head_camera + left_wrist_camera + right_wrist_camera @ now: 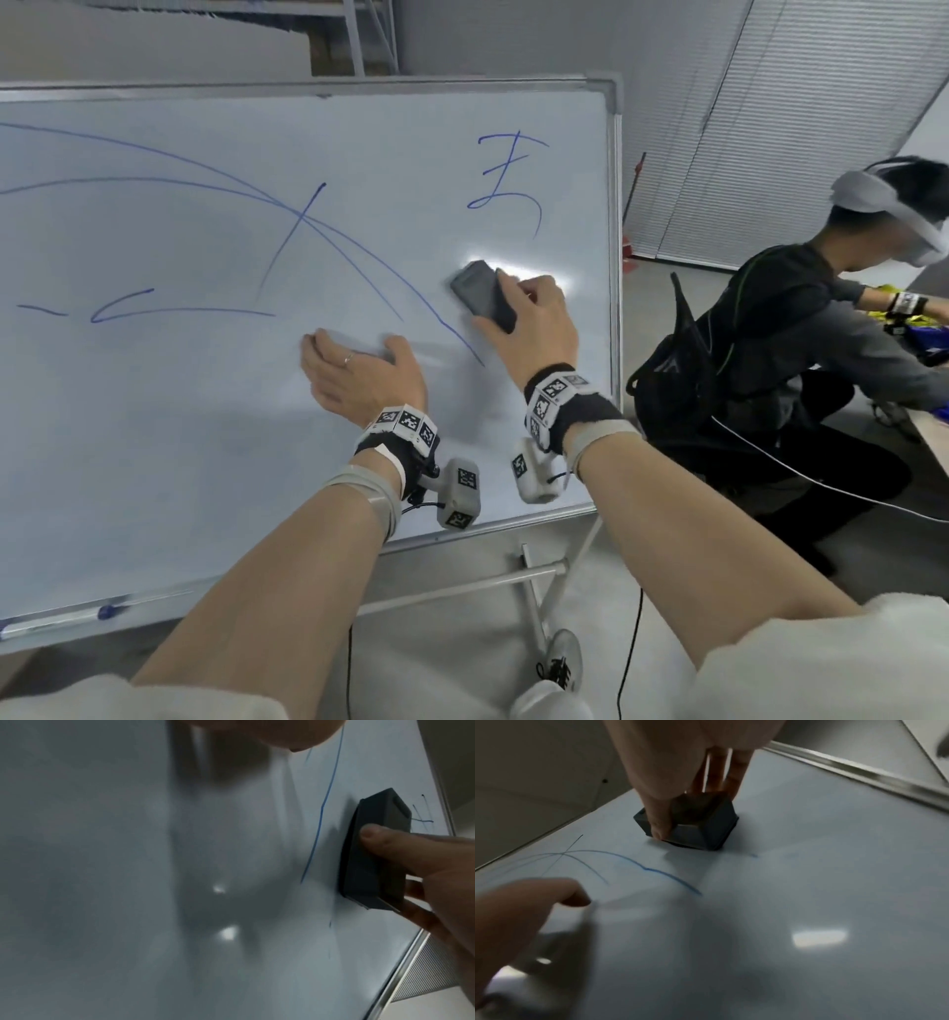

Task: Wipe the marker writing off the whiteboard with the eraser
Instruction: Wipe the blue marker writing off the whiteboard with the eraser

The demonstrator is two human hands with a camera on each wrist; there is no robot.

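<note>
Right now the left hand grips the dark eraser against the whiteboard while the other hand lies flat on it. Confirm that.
Not right: the right hand grips the eraser against the whiteboard, as the head view shows. The left hand is the one lying flat on it.

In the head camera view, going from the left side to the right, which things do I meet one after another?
Blue marker on the tray → left hand flat on the whiteboard → eraser → right hand gripping it → seated person wearing a headset.
</note>
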